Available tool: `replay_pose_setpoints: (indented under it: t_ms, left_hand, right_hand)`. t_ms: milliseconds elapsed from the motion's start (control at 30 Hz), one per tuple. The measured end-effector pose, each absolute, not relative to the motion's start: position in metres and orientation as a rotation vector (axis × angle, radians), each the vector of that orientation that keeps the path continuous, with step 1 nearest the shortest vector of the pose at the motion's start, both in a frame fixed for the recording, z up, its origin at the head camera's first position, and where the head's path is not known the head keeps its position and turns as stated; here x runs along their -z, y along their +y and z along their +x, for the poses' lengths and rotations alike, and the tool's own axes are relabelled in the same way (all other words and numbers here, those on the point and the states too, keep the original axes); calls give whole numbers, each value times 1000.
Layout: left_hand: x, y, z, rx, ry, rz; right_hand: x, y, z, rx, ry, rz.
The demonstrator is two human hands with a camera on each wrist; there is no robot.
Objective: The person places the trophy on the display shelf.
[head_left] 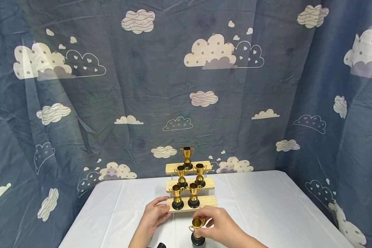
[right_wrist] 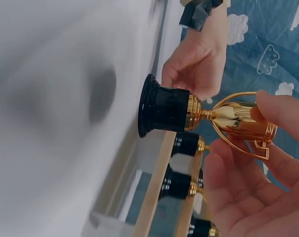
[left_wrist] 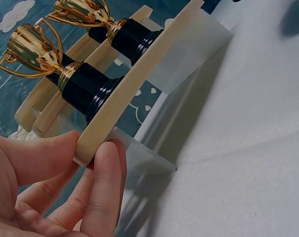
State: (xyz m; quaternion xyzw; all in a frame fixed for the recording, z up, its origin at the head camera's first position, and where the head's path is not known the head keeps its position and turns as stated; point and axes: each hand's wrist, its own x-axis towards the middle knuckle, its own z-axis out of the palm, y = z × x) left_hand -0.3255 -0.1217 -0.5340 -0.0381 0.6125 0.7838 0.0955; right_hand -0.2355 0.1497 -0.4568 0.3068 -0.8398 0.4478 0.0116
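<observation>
My right hand (head_left: 215, 224) grips a small gold trophy (right_wrist: 238, 118) by its cup, thumb on one side and fingers on the other. Its round black base (right_wrist: 164, 108) is lifted above the white cloth, with a shadow apart from it. In front stands a three-tier wooden rack (head_left: 209, 200). The left end of the lowest plank (left_wrist: 134, 81) is pinched between the thumb and fingers of my left hand (head_left: 155, 213). On that plank stand two trophies (head_left: 177, 196) (head_left: 193, 195), toward its left and middle. Two more (head_left: 181, 175) (head_left: 199, 174) stand on the middle tier, and one (head_left: 187, 156) on top.
Clear side supports (left_wrist: 194, 54) carry the planks. A white cloth (head_left: 251, 206) covers the table under the rack. Behind it and at both sides hangs a blue curtain (head_left: 161, 79) with cloud prints. A dark band (right_wrist: 196, 14) circles the left wrist.
</observation>
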Motion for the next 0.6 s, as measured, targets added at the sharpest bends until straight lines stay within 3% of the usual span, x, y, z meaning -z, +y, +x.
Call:
replay_pose_setpoints:
  t_ms: [600]
  left_hand:
    - [532,-122,-323,-2325,1833,-75]
  right_hand:
    - [444,180,-249,-1276,-2593,854]
